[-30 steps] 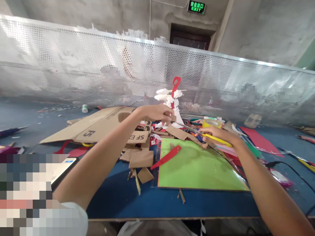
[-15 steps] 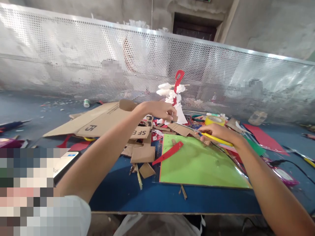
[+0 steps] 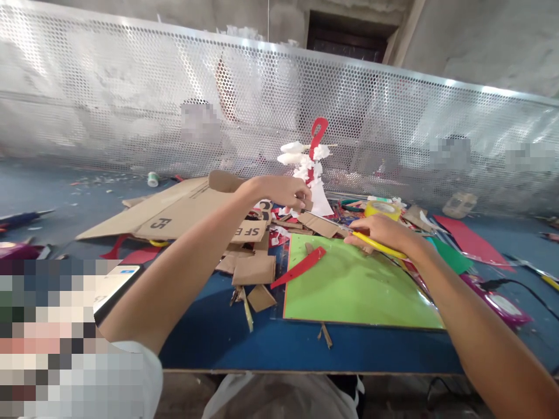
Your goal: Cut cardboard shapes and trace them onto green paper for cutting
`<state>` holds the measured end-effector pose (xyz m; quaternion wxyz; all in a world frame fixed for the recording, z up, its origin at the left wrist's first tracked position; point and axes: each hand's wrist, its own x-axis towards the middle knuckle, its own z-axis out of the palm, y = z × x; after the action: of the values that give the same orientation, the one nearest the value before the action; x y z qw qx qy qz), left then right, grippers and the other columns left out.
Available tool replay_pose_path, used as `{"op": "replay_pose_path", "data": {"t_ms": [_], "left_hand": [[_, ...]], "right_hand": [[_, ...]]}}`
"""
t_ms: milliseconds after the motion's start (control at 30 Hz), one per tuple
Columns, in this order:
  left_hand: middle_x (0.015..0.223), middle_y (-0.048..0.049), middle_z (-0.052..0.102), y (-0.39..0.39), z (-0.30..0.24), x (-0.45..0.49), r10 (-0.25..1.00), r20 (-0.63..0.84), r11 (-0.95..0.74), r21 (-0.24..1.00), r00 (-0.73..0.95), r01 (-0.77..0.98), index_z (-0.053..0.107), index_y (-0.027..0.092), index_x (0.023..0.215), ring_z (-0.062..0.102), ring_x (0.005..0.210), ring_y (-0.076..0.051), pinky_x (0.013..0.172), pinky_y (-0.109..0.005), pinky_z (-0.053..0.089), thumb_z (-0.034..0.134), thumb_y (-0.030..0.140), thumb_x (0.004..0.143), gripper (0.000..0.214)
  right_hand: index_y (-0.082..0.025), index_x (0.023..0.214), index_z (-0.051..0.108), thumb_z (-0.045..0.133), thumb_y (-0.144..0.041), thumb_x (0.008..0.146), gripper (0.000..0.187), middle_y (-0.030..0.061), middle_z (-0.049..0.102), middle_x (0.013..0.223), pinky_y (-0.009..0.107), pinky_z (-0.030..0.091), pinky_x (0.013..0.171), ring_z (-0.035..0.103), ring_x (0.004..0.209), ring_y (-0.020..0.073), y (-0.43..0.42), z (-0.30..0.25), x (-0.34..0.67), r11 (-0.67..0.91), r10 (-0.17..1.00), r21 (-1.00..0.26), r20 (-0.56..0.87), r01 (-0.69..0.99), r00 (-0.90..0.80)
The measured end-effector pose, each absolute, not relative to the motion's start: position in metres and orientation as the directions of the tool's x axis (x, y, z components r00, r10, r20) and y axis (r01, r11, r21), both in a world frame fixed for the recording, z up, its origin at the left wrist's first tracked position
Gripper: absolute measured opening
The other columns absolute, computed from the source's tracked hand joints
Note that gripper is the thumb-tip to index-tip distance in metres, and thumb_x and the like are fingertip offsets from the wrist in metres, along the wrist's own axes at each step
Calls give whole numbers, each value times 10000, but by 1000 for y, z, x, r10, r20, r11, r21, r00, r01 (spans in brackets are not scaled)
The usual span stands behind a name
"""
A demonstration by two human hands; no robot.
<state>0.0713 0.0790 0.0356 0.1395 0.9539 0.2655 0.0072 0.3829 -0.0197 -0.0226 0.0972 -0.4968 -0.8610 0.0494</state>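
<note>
My left hand [image 3: 286, 192] is closed in a pinch on a small brown cardboard piece [image 3: 308, 203], held above the pile of cardboard scraps [image 3: 253, 265]. My right hand [image 3: 378, 231] grips yellow-handled scissors [image 3: 379, 247], their blades pointing left toward the cardboard piece. Just behind my left hand stands a white paper model [image 3: 308, 171] topped with a red loop. Below both hands a green sheet [image 3: 353, 288] lies on the blue table [image 3: 244, 343], and a red paper strip [image 3: 301, 266] lies across its left edge.
A large flattened cardboard box [image 3: 161, 212] lies at the left. A yellow tape roll [image 3: 382, 208], red and green paper sheets [image 3: 463, 244] and a black cable [image 3: 515, 285] crowd the right. A perforated metal screen [image 3: 131, 99] runs behind the table. Its front edge is near me.
The view has tilted slightly downward. Both hands keep their hold and have drifted only a little; the scissors stay pointed at the cardboard piece.
</note>
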Motion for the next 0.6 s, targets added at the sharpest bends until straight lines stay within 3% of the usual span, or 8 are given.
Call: {"op": "replay_pose_path", "data": {"t_ms": [167,300,367,500,600], "left_hand": [[941,-66,793,79,35,72,539,-82,-804,247,838,541,771,227,1113,658,775,-196,756,-311,453,635,376,848,333],[871,-54,776,81,38,67,544,-12,-807,268,839,526,788,233,1052,652,766,-201,760,-316,447,674,365,804,303],[869,-55,774,81,42,61,549,27,-806,282,836,520,784,225,1009,644,739,-191,727,-308,432,674,354,801,268],[885,-61,773,78,49,54,566,61,-795,304,822,525,763,215,986,639,718,-184,698,-306,414,664,345,814,237],[845,-60,761,71,51,56,544,77,-808,316,836,497,751,211,932,641,722,-189,708,-315,414,667,344,827,189]], "right_hand": [[-234,927,807,589,-668,936,486,67,759,826,311,398,680,637,717,219,-22,-22,375,465,885,-102,57,879,-461],[-240,956,799,563,-703,932,520,94,761,853,327,400,669,665,765,265,-19,-26,375,426,904,-10,30,905,-426],[-236,909,780,558,-717,925,531,97,751,829,331,403,656,671,763,275,-15,-30,377,427,904,-29,-7,904,-428],[-214,816,706,624,-659,891,459,66,725,796,329,433,677,665,755,250,-7,-39,380,444,896,-244,115,862,-429],[-219,913,634,686,-601,861,389,15,681,736,310,454,591,621,614,193,-8,-45,373,418,904,-599,201,683,-377]]}}
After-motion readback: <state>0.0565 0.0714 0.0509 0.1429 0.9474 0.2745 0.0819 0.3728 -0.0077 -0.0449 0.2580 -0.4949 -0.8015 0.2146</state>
